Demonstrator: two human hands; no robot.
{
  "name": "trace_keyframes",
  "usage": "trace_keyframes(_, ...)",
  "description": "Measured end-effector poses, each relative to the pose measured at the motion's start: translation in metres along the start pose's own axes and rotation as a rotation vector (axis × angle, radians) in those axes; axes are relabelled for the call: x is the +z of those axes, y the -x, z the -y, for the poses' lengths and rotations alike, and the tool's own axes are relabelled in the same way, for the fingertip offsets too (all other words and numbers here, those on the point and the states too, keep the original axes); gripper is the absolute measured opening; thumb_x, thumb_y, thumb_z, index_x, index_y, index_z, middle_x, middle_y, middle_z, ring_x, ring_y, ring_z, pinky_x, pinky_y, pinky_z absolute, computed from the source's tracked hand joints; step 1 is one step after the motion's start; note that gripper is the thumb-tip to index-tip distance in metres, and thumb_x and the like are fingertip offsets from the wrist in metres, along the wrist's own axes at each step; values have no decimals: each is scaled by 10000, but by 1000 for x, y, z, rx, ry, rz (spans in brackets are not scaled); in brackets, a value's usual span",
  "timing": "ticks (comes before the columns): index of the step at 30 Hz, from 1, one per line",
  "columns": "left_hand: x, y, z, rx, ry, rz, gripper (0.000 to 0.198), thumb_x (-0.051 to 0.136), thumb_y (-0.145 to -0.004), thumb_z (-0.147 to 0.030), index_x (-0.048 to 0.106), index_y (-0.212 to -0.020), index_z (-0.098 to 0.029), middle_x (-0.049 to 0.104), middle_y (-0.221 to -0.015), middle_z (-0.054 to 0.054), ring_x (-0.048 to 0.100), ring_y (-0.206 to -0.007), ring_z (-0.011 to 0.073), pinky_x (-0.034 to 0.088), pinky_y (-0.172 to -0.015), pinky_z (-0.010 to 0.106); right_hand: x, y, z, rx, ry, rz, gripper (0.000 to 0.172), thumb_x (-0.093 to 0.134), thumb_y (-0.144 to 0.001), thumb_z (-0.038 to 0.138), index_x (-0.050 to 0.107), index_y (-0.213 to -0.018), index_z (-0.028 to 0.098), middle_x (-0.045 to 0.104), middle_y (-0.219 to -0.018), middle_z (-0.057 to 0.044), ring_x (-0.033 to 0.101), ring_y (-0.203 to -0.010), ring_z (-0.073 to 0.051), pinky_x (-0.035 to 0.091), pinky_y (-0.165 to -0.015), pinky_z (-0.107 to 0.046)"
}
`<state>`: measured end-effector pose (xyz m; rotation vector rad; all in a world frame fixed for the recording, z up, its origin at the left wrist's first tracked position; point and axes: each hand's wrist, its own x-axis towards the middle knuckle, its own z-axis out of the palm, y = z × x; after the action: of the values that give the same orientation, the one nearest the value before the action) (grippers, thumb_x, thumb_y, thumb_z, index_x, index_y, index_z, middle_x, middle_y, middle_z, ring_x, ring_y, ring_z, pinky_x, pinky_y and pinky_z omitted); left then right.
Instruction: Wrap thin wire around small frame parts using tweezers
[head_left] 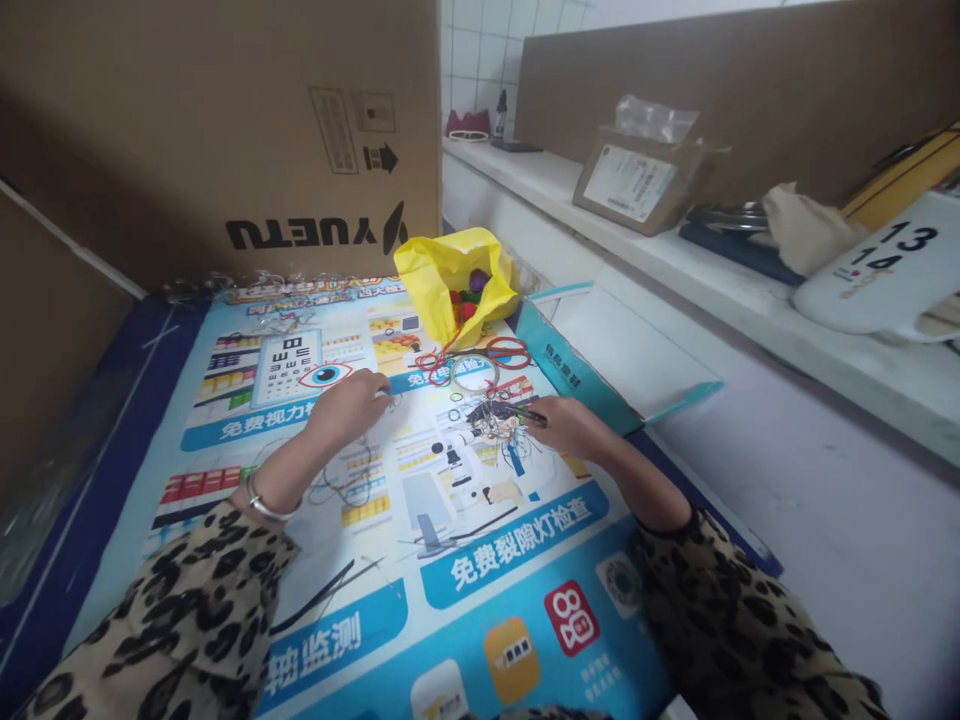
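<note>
My left hand (352,408) is closed over the printed sheet, its thumb and fingertips pinched together. A small greyish bit shows at the tips, too small to name. My right hand (568,428) is closed on a slim dark tool (528,412), whose tip points left into a tangle of thin wire or thread (499,425). Just beyond the tangle lies a clear ring (474,373). Behind it are scissors with red handles (510,352) and a loop of red cord (433,368). A yellow bag (427,290) stands open behind these, with red, green and purple soft bits inside.
A teal-edged open box (570,360) stands at the right against the wall. Large cardboard boxes (225,120) block the back left. The ledge (540,185) on the right bears a small carton (626,180) and a white mug (877,270). Dark strips (315,597) lie near my left sleeve.
</note>
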<state>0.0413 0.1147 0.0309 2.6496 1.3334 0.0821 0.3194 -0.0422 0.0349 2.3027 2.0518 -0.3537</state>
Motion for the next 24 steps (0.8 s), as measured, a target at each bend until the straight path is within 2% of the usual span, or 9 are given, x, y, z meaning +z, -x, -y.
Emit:
trace_keyframes(5, -15, 26, -16, 38, 41, 12, 305, 372, -818, -412, 599, -922, -236, 605, -1001, 46, 574, -838, 201, 404, -659, 281, 8, 0, 10, -38, 88, -25, 216, 452, -763, 238, 602, -902, 168, 644, -912, -68, 571, -810, -163, 329, -627, -221)
trace_keyframes(7, -21, 36, -25, 86, 54, 23, 295, 363, -828, -397, 604, -883, -237, 621, -944, 35, 574, -824, 196, 399, -667, 280, 9, -2, 12, -20, 126, 2, 233, 441, -775, 238, 597, -932, 166, 645, -923, -82, 579, -816, -174, 340, -645, -233)
trace_keyframes(12, -30, 55, -39, 130, 78, 70, 304, 365, -826, -397, 617, -869, -234, 629, -948, 38, 574, -818, 193, 396, -663, 274, 9, -8, 10, -4, 173, 55, 237, 442, -781, 277, 604, -902, 154, 659, -867, -109, 600, -765, -201, 354, -619, -253)
trace_keyframes(18, -36, 72, -40, 138, 76, 120, 313, 365, -825, -408, 622, -887, -242, 644, -932, 38, 585, -807, 204, 401, -660, 286, 4, -4, 1, -17, 191, 73, 210, 448, -767, 268, 608, -862, 170, 664, -846, -92, 598, -739, -191, 325, -569, -241)
trace_keyframes(24, -48, 90, -31, 84, 171, 70, 338, 395, -803, -468, 634, -914, -258, 654, -942, 30, 591, -804, 203, 418, -697, 278, -1, 7, 7, -16, 149, 32, 242, 403, -812, 296, 611, -827, 173, 657, -820, -74, 572, -690, -158, 294, -545, -232)
